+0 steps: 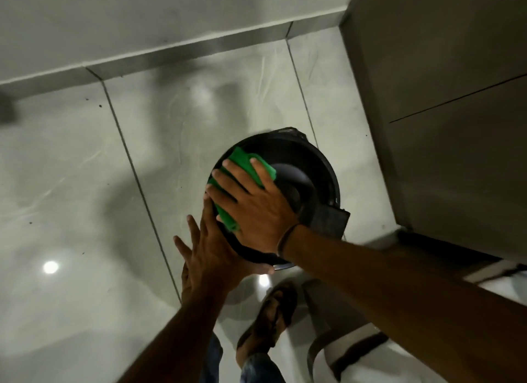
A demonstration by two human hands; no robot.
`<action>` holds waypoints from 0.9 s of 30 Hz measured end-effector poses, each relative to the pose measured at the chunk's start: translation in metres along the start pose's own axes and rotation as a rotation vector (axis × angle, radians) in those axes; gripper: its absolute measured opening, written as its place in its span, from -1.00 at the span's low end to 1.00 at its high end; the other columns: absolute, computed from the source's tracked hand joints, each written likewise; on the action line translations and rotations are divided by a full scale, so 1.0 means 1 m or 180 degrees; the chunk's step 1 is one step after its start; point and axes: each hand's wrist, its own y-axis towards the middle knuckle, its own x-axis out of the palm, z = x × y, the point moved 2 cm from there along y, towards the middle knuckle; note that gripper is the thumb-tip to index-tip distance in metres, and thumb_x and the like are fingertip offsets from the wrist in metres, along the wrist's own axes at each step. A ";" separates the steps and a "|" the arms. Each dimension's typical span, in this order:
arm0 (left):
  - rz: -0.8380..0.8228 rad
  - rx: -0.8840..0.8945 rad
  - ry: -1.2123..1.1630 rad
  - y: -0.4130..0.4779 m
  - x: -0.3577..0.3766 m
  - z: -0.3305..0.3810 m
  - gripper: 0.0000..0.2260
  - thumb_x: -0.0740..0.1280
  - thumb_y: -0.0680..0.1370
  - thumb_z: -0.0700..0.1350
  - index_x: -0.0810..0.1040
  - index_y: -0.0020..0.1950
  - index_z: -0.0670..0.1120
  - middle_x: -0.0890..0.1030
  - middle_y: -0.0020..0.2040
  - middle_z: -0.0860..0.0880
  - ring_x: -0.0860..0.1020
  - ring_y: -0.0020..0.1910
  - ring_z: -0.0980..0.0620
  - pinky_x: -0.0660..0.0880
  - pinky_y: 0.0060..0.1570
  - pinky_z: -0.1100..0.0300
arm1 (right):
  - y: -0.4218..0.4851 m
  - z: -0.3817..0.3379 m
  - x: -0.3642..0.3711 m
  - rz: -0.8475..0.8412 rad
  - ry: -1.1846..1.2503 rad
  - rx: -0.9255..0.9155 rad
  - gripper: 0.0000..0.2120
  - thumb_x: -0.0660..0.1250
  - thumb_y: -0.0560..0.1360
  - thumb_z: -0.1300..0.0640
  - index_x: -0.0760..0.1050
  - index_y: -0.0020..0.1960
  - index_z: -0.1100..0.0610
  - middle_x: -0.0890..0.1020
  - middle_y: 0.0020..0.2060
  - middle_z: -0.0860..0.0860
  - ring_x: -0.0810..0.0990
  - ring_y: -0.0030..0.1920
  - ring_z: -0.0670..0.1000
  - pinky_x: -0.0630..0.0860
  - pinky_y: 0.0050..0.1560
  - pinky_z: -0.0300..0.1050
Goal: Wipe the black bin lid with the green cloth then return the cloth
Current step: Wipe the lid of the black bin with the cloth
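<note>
At centre frame the right hand (251,203) lies flat and spread on the green cloth (251,169), pressing it onto the black bin lid (313,166). Unwiped lid lies to its right. The left hand (211,254), open-fingered, steadies the lid's lower-left rim.

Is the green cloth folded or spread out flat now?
Folded. The green cloth shows as a thick, compact pad with stacked edges under the right hand, pressed on the black bin lid.
</note>
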 end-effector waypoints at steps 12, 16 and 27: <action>0.0245 -0.0145 -0.0459 -0.008 -0.004 0.007 0.65 0.25 -0.20 0.81 -0.50 0.67 0.23 0.07 0.77 -0.11 0.09 0.72 -0.39 -0.02 0.53 -0.63 | -0.010 0.051 -0.009 0.0874 0.0901 0.3235 -0.47 0.15 0.65 -0.15 0.36 0.58 -0.02 0.43 0.55 0.03 0.28 0.62 0.14 0.19 0.61 0.28; 0.0259 -0.0161 -0.0511 -0.011 -0.005 0.012 0.63 0.28 -0.21 0.79 -0.53 0.62 0.29 0.02 0.78 -0.12 0.00 0.73 -0.39 -0.09 0.54 -0.59 | -0.026 0.045 -0.019 0.0795 0.1623 0.4591 -0.46 0.14 0.68 -0.12 0.27 0.62 0.00 0.40 0.57 0.04 0.24 0.64 0.15 0.16 0.63 0.28; -0.0202 -0.0060 -0.0353 -0.008 -0.018 0.019 0.74 0.34 -0.28 0.73 -0.44 0.71 0.21 0.01 0.78 -0.04 -0.04 0.72 -0.43 -0.09 0.48 -0.68 | -0.089 0.073 -0.053 -0.1216 0.2012 0.5346 -0.58 0.26 0.62 -0.05 0.47 0.39 0.15 0.61 0.30 0.15 0.57 0.32 0.25 0.42 0.41 0.18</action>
